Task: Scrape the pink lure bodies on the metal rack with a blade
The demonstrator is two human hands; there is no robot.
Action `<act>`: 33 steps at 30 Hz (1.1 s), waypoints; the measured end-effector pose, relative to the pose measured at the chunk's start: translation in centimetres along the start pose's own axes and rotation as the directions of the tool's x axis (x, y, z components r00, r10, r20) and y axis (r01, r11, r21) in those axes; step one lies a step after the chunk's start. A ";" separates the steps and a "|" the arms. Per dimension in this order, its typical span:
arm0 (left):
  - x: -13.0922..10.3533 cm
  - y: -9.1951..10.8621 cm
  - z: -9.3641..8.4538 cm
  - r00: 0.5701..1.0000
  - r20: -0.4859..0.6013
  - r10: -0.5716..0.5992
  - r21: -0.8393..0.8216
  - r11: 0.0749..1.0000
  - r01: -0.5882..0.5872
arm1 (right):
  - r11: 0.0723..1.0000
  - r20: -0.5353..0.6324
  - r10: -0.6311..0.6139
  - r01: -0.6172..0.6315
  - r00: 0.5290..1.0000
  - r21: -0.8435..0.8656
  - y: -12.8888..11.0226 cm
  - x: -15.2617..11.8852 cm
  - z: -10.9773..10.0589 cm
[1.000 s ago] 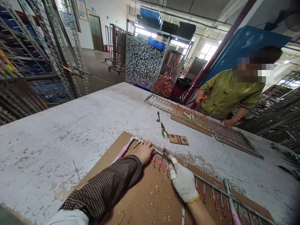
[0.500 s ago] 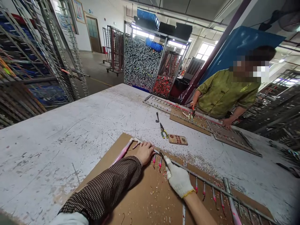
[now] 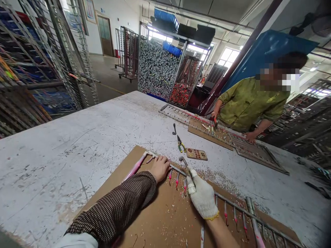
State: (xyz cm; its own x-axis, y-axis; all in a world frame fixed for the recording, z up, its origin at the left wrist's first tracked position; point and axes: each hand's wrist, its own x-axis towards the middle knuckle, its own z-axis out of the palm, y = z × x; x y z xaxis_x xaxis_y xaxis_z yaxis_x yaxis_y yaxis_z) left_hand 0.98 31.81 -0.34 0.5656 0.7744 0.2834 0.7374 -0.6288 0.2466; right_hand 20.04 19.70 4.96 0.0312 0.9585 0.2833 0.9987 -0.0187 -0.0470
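A metal frame (image 3: 230, 199) with a row of pink-coated hooks (image 3: 177, 181) lies on brown cardboard (image 3: 160, 213). My bare left hand (image 3: 160, 168) is closed around the frame's bar near its left corner. My right hand (image 3: 201, 194), in a white glove, grips a small metal tool (image 3: 184, 161) with a rounded end, which sticks up just above the bar. Pink and white chips are scattered over the cardboard around the hooks. Beyond the frame lie yellow-green pliers (image 3: 181, 144), a phone-like case (image 3: 197, 154) and a dark small tool (image 3: 174, 129).
Across the white table (image 3: 103, 127), a person in a green shirt (image 3: 245, 100) works on another frame (image 3: 178, 113) over cardboard (image 3: 204, 132). Metal racks (image 3: 64, 51) stand at the left, and a large rack of stacked rods (image 3: 157, 69) is behind the table.
My right hand has lifted the tool's rounded end off the bar and shifted slightly right, uncovering another pink hook. My left hand stays in place.
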 end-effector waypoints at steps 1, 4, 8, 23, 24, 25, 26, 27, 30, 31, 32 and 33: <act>0.0 0.0 0.0 1.000 -0.002 -0.003 0.002 1.000 0.003 | 1.000 0.007 -0.007 0.007 1.000 -0.012 -0.1 0.0 0.0; 0.0 0.1 -0.1 1.000 0.012 -0.018 0.009 1.000 0.018 | 0.992 0.173 -0.084 0.098 0.981 -0.077 -0.1 0.0 0.3; 0.0 0.1 -0.1 1.000 0.023 -0.020 0.017 1.000 0.020 | 0.997 0.095 -0.070 0.073 0.993 -0.036 0.1 0.2 0.4; 0.0 -0.1 0.4 1.000 -0.009 -0.025 0.028 0.999 0.025 | 0.993 0.120 -0.086 0.095 0.989 -0.072 -0.2 0.1 0.6; 0.0 -0.1 0.4 1.000 -0.005 -0.028 0.026 0.999 0.028 | 0.989 0.172 -0.110 0.124 0.979 -0.077 -0.3 0.1 0.6; 0.0 -0.1 0.5 1.000 -0.003 -0.030 0.023 0.999 0.030 | 0.988 0.190 -0.121 0.136 0.974 -0.072 -0.3 0.0 0.6; 0.0 0.0 0.5 0.999 -0.007 -0.034 0.018 0.999 0.034 | 0.990 0.171 -0.115 0.127 0.979 -0.060 -0.2 0.0 0.6; 0.0 0.0 0.6 0.999 -0.017 -0.039 0.016 0.999 0.040 | 0.994 0.123 -0.097 0.103 0.988 -0.045 -0.2 -0.1 0.6; 0.0 0.1 0.8 0.997 -0.053 -0.064 0.022 0.998 0.065 | 0.999 0.016 -0.046 0.046 0.999 -0.017 -0.1 -0.1 0.7; 0.0 0.2 0.8 0.996 -0.053 -0.071 0.026 0.997 0.073 | 0.998 0.037 -0.052 0.053 0.998 -0.026 -0.2 -0.1 0.8; 0.0 0.2 0.8 0.996 -0.043 -0.077 0.030 0.997 0.078 | 0.997 0.080 -0.066 0.069 0.995 -0.038 -0.2 0.0 0.9; 0.0 0.2 0.7 0.997 -0.027 -0.078 0.031 0.996 0.079 | 0.994 0.133 -0.085 0.092 0.987 -0.050 -0.3 0.1 1.1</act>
State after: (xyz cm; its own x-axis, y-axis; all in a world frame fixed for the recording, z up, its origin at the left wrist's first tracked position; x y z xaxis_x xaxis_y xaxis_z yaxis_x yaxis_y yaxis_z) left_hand 1.38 31.76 -0.92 0.4963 0.8188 0.2886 0.7907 -0.5635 0.2393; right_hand 19.70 20.07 3.96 -0.0594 0.9859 0.1565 0.9981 0.0558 0.0273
